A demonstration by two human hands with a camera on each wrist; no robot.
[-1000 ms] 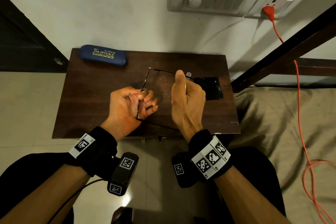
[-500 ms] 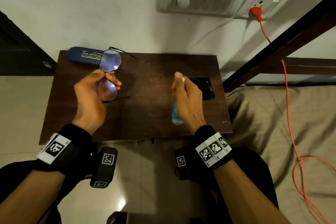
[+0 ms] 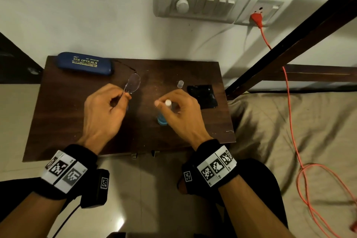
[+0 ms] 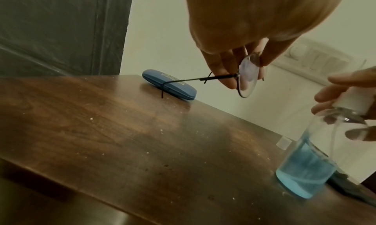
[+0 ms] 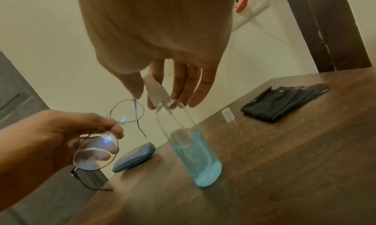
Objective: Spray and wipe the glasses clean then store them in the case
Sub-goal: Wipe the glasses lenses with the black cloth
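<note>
Nearest, the left hand [image 3: 104, 110] pinches thin-framed glasses [image 5: 95, 149] by the frame above the brown table [image 3: 58, 121]. The right hand [image 3: 181, 110] has its fingers loosely around the nozzle of an upright spray bottle [image 5: 191, 148] standing on the table. Farther back lie a clear cap [image 3: 180, 84], a folded black cloth [image 3: 202, 95] and a closed blue case [image 3: 85, 63] by the wall.

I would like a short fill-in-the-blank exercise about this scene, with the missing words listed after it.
1. The left hand holds the thin wire-framed glasses by pinching them at the ____.
2. The clear spray bottle holds ____ liquid.
3. The bottle's small clear cap stands on the dark wooden table beside the folded ____ cloth.
4. The blue hard glasses case is ____.

Missing words: bridge; blue; black; closed
</note>
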